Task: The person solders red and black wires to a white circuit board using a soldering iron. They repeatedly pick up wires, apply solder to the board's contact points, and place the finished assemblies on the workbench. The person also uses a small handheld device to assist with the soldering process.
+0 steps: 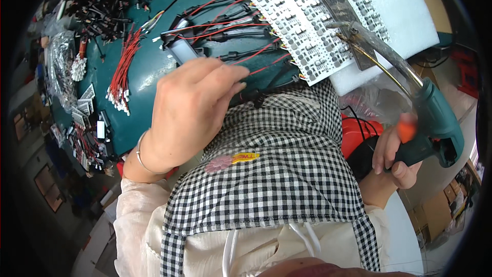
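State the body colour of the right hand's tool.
The tool is dark teal-green, clearest in head view.

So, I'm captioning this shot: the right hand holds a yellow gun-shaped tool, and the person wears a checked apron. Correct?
Not quite: the gun-shaped tool is green, not yellow, as the head view shows. The right hand does hold it, and the apron is checked.

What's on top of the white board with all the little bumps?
A dark metal bar lies across the white board, and small grey parts dot it. The green tool pokes its metal tip over it. What's directly beneath the bar is covered.
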A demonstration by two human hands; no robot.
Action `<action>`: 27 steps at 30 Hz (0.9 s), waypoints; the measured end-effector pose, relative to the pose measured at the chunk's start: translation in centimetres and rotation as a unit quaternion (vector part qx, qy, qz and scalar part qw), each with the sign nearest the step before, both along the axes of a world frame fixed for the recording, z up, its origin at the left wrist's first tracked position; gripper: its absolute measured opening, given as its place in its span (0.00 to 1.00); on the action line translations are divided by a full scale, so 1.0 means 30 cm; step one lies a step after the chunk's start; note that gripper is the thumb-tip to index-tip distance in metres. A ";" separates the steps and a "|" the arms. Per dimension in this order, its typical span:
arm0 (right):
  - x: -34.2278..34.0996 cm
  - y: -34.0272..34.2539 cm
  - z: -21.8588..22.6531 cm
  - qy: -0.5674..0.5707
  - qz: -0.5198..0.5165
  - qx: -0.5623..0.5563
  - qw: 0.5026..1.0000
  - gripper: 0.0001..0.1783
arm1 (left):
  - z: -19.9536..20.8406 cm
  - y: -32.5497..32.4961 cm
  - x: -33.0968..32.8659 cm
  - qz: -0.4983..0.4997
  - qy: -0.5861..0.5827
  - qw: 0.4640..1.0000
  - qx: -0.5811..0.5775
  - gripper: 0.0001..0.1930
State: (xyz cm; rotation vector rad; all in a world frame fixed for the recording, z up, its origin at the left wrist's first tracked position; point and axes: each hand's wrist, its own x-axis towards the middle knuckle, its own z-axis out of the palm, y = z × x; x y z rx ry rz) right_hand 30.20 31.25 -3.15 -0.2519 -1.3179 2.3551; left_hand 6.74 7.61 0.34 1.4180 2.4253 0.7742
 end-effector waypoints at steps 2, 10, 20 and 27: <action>-0.002 0.000 0.005 0.005 0.003 0.000 1.000 0.44 | -0.002 -0.031 -0.001 0.003 -0.005 1.000 0.019 0.11; 0.000 0.025 0.013 -0.007 0.030 0.014 0.999 0.42 | -0.048 -0.101 -0.074 -0.010 0.073 0.997 -0.008 0.11; -0.004 0.031 0.011 -0.001 0.011 0.016 1.000 0.41 | 0.066 -0.082 -0.205 -0.134 -0.031 0.989 -0.058 0.14; -0.022 0.024 0.015 0.013 -0.008 0.020 1.000 0.40 | -0.032 0.141 -0.506 0.000 0.052 0.998 0.043 0.15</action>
